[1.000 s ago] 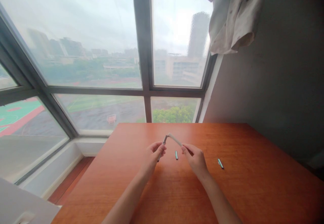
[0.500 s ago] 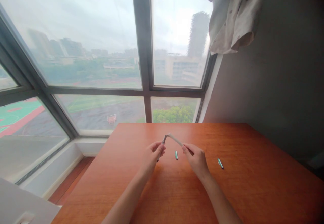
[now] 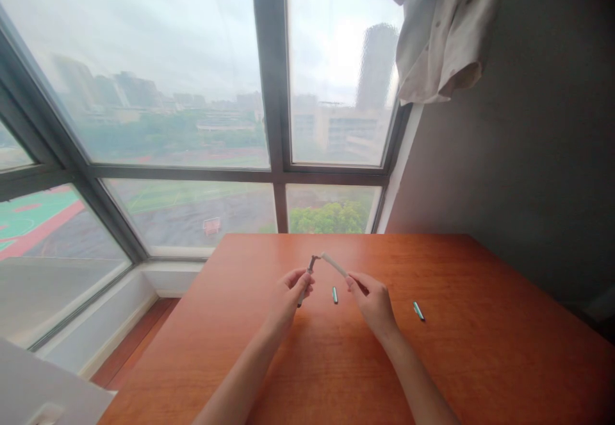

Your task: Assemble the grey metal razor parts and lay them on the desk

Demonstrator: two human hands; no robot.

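My left hand (image 3: 295, 284) is closed around a slim handle-like tool (image 3: 301, 297). Its dark upper end bends to the right; its kind is not clear. Between the fingers of my right hand (image 3: 369, 297) is a pale, thin rod (image 3: 335, 265), slanting up to the left. The rod's end comes close to the tool's dark bent end; whether they touch I cannot tell. Below and between the hands lies a small green-and-dark strip-like piece (image 3: 335, 295). A similar green-and-dark piece (image 3: 419, 311) rests to the right of my right hand. Both are too small to name.
The reddish-brown wooden table (image 3: 480, 361) spreads beneath both arms. Framed windows (image 3: 279, 175) stand beyond its far edge. A pale spotted cloth (image 3: 437, 47) hangs at upper right before a grey wall (image 3: 504, 156). At lower left is a white surface (image 3: 62, 380).
The dark end of the left tool and the tip of the pale rod have shifted very slightly. Both hands keep their grip, and the two small pieces lie where they were.
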